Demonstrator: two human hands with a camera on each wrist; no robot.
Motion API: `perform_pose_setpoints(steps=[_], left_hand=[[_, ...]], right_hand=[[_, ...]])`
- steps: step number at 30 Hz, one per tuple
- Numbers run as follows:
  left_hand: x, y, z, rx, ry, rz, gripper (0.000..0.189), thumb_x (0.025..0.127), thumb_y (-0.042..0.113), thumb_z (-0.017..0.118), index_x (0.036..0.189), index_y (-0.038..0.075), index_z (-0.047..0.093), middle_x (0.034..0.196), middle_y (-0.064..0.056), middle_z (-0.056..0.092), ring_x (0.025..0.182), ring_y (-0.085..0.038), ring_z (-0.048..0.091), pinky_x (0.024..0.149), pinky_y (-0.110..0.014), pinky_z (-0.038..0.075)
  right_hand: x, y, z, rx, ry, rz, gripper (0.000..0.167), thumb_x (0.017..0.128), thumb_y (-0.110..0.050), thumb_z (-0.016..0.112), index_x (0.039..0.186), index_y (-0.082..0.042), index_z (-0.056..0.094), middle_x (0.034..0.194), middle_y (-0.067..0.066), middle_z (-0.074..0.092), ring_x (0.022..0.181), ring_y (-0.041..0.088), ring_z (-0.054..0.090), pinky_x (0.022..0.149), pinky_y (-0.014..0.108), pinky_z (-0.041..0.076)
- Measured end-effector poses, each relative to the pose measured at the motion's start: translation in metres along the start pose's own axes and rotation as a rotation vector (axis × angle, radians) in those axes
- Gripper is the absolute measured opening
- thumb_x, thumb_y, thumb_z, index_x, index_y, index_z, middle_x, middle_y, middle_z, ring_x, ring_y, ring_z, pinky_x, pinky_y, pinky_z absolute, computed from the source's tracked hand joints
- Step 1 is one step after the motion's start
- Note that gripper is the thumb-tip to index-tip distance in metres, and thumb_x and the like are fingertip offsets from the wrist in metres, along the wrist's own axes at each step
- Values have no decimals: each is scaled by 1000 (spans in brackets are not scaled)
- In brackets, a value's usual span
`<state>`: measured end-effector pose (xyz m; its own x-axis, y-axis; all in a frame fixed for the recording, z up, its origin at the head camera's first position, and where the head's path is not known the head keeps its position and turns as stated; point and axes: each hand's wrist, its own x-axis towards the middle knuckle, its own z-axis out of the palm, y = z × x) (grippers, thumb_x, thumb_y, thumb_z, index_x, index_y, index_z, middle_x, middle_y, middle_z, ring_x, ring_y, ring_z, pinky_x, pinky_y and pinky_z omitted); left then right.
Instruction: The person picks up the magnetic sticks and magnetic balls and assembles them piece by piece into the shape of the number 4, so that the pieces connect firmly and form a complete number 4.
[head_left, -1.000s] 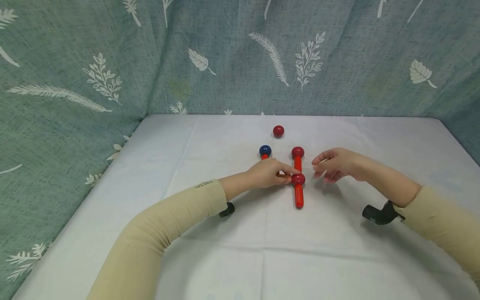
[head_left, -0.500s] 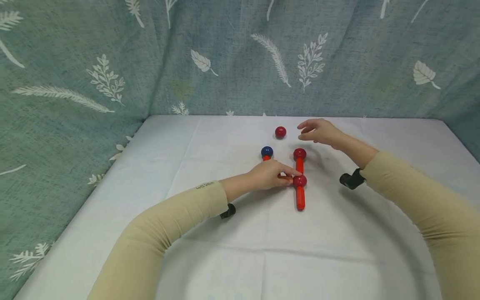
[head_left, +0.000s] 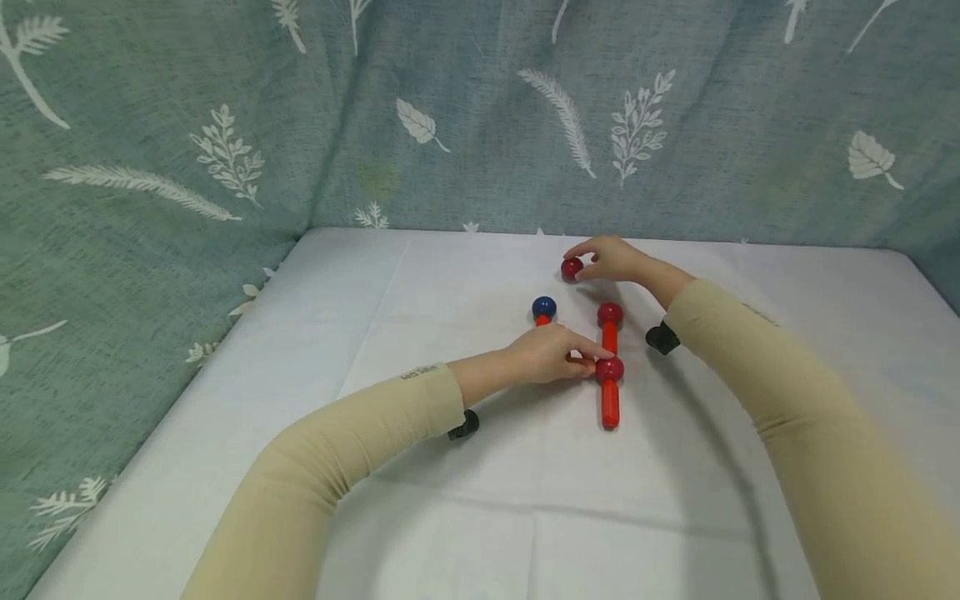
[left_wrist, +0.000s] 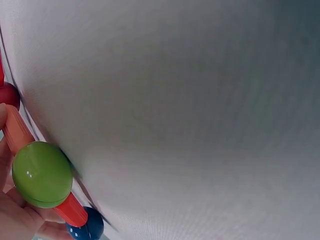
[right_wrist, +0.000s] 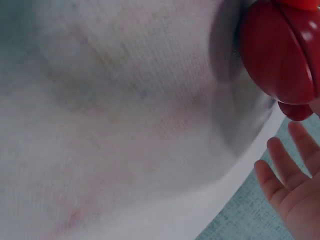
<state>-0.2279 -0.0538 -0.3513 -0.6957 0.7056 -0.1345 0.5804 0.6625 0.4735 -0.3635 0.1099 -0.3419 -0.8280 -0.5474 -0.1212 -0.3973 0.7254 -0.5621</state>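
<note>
My left hand [head_left: 551, 354] holds a red stick [left_wrist: 18, 129] close to a red ball [head_left: 610, 369]. In the left wrist view a green ball [left_wrist: 42, 174] sits at that stick's other end, and another red stick [left_wrist: 72, 210] joins it to a blue ball [left_wrist: 87, 225]. From above, my left hand hides the green ball. At the far side, my right hand [head_left: 617, 258] has thumb and index finger around a loose red ball [head_left: 572, 269]; its other fingers are spread in the right wrist view, where this ball [right_wrist: 296, 111] is partly hidden.
A red stick [head_left: 610, 337] links the held side's red ball to a further red ball [head_left: 610, 314], just below my right hand. Another red stick [head_left: 611, 406] points toward me. The white-covered table [head_left: 465, 533] ends at a patterned green curtain [head_left: 480, 117].
My right hand has moved from beside the joined sticks to the far loose red ball and taken it between thumb and finger. My left hand keeps its hold; the view has shifted slightly.
</note>
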Motion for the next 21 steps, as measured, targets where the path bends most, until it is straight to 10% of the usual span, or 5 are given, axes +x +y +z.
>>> perform_pose_setpoints(steps=[10, 21], left_hand=[[-1, 1, 0, 12, 9, -3, 36, 85, 17, 65, 121, 23, 61, 83, 6, 64, 76, -7, 53, 66, -11, 42], [1, 1, 1, 1, 4, -24, 37, 85, 17, 65, 121, 23, 61, 82, 7, 63, 75, -6, 53, 65, -11, 42]], right_hand=[[-3, 0, 4, -93, 3, -3, 20, 85, -6, 60, 105, -1, 62, 95, 14, 60, 86, 25, 50, 82, 37, 45], [-15, 14, -5, -73, -17, 44, 36, 84, -5, 61, 118, 4, 56, 108, 21, 58, 96, 30, 52, 88, 44, 44]])
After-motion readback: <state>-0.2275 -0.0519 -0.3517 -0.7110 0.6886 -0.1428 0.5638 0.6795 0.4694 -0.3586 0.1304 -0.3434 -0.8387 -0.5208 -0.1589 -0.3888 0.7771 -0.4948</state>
